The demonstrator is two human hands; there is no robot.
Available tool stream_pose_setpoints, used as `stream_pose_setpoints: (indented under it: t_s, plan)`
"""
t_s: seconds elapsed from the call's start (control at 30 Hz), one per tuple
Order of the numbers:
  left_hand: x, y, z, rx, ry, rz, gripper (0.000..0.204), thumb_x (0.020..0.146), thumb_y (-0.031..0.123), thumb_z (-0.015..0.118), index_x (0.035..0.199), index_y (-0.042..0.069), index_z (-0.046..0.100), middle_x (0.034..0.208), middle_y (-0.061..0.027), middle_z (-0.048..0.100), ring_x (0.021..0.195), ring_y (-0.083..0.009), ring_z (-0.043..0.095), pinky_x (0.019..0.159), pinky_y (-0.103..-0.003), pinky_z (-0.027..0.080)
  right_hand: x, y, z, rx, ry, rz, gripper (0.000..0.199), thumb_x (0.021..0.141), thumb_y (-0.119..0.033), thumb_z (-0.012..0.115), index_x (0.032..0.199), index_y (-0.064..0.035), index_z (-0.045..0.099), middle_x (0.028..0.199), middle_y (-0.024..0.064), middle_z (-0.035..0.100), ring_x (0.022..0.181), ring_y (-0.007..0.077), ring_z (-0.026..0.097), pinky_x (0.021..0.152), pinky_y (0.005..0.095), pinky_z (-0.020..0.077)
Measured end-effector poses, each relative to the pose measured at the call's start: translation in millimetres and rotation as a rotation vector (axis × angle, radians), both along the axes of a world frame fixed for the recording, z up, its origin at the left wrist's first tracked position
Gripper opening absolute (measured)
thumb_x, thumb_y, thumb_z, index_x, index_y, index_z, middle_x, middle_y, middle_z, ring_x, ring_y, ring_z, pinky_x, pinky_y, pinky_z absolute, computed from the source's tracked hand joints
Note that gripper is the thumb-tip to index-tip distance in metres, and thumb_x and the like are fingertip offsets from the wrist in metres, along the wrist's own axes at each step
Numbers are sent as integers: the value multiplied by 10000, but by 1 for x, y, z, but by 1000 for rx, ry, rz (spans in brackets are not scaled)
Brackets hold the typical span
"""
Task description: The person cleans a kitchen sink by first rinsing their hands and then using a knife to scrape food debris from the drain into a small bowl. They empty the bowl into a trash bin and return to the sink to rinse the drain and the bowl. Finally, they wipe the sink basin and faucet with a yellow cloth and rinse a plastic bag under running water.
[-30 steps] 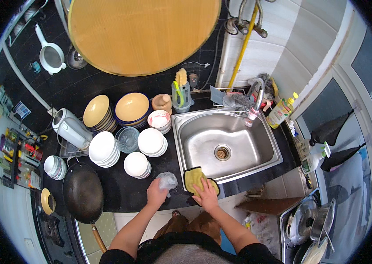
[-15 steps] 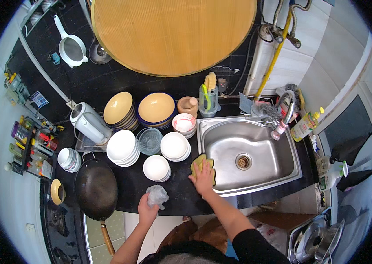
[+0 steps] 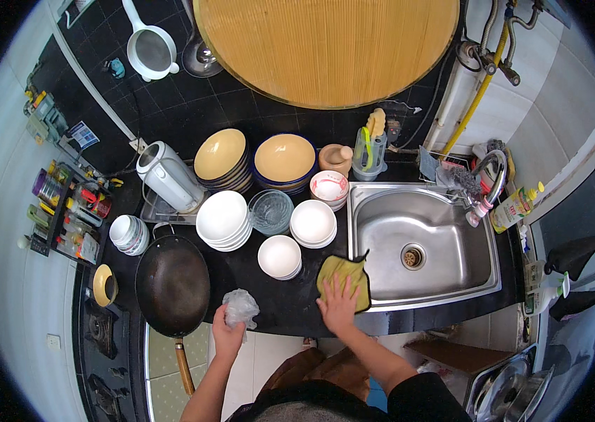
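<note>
My right hand (image 3: 339,307) lies flat, fingers spread, on an olive-green cloth (image 3: 353,271). The cloth is spread over the black counter at the sink's near left corner and overlaps its rim. My left hand (image 3: 227,337) is closed around a crumpled clear plastic bag (image 3: 242,307) just above the counter's front edge. Beyond it stands a small stack of white bowls (image 3: 280,256). To the left of the bag lies a black frying pan (image 3: 172,281) with a wooden handle that sticks out past the counter edge.
The steel sink (image 3: 445,281) is at the right, with a faucet (image 3: 498,179) behind it. White bowls (image 3: 223,216), glass bowls (image 3: 271,211) and yellow bowls (image 3: 285,158) stand stacked along the back. A white kettle (image 3: 168,179) is at the back left.
The view has shifted, so the counter sits further right in the picture. The cloth now lies more spread out under my right hand. My left hand has moved left with the bag, toward the pan.
</note>
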State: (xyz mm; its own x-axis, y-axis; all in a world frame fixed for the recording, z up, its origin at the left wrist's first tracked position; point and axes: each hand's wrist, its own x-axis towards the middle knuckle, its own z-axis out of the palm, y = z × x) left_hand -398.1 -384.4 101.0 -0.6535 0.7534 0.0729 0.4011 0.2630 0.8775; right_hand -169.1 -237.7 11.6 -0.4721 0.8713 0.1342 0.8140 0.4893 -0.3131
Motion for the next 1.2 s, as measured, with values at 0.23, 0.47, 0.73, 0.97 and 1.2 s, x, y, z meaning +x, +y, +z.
stream_pose_setpoints:
  t_s: [0.23, 0.47, 0.73, 0.97, 1.2]
  plan:
    - [-10, 4, 11, 2, -29, -27, 466, 623, -28, 562, 1082, -22, 485, 976, -118, 556, 914, -197, 535, 841, -299, 413, -85, -74, -24, -84, 67, 366, 526, 852, -376, 480, 1314, -148, 376, 1399, 123, 265, 1288, 355, 211, 1022, 517, 181]
    - [-15, 23, 18, 66, -114, -24, 420, 667, -21, 596, 1073, 3, 489, 972, -80, 572, 901, -163, 543, 819, -283, 423, -94, -59, -18, -153, 227, 679, 335, 798, -150, 520, 1126, -83, 525, 1353, 93, 354, 1270, 282, 289, 1031, 428, 244]
    - [11, 59, 38, 142, -305, -152, 412, 699, -5, 620, 1089, 11, 489, 972, -68, 578, 888, -134, 541, 797, -263, 428, 78, -17, 11, -22, 81, 355, 389, 722, -48, 517, 1107, -106, 535, 1268, 97, 457, 1197, 299, 400, 994, 420, 306]
    - [50, 96, 38, 137, -457, -376, 423, 703, 3, 631, 1099, -6, 483, 995, -87, 583, 893, -143, 556, 791, -279, 444, 178, -1, 2, 115, 36, -43, 343, 745, -44, 513, 1085, -89, 528, 1132, 154, 518, 1064, 330, 479, 931, 426, 349]
    - [109, 155, 29, 0, -1010, -509, 426, 763, 87, 619, 1152, 7, 464, 1054, -80, 562, 968, -171, 543, 847, -312, 421, 223, 25, -7, 25, -14, -376, 392, 731, -142, 606, 1112, -101, 524, 1145, 168, 505, 1108, 327, 442, 932, 432, 335]
